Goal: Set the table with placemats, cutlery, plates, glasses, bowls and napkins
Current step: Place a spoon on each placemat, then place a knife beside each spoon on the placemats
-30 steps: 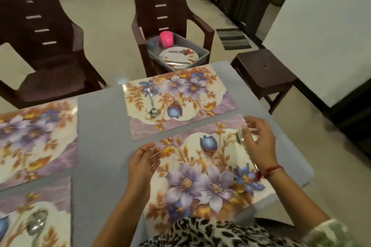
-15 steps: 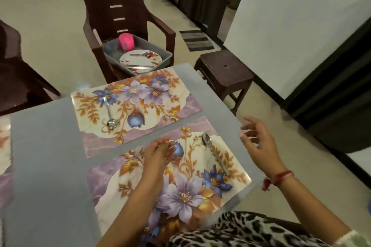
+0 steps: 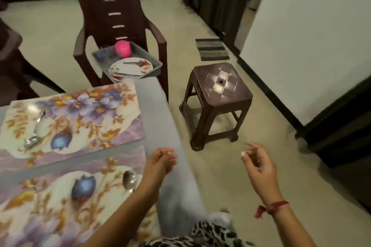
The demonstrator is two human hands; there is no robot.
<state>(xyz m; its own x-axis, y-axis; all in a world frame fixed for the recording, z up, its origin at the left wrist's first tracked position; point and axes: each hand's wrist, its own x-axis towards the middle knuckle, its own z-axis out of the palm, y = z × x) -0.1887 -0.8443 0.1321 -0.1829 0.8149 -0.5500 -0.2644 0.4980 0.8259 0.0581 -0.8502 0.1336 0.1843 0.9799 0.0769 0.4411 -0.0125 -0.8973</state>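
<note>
1. The surface (image 3: pixel 160 110), under its grey cloth, now lies mostly to the left of both hands. A second ago the hands were over it, pressed to the near mat; now the whole view has swung right, toward the chair and the floor.
2. The chair (image 3: pixel 120 16) stands beyond the hands, past the far corner of the surface, and it carries the grey tray (image 3: pixel 154 60). That is where the stock sits: a stack of plates (image 3: pixel 130 66) with some cutlery lying on top, and a pink cup (image 3: pixel 122 48) behind them.
3. The near placemat (image 3: pixel 50 206) lies just left of the left hand, and the far placemat (image 3: pixel 80 116) lies beyond it.
4. The brown stool (image 3: pixel 218 94) stands on the floor ahead of the right hand, bare on top.
5. The left hand (image 3: pixel 158 164) has lifted off the mat and hangs over the surface's right edge, fingers loosely curled, gripping nothing.
6. The right hand (image 3: pixel 259 168) has drifted off the surface and hovers over the floor, fingers half bent, also gripping nothing.
7. The near spoon (image 3: pixel 129 179) lies on the near mat, just left of the left wrist, released. The far spoon (image 3: pixel 35 134) lies on the far mat.
8. My reading: mats and spoons are done here, and the plates on the tray come next.
</note>
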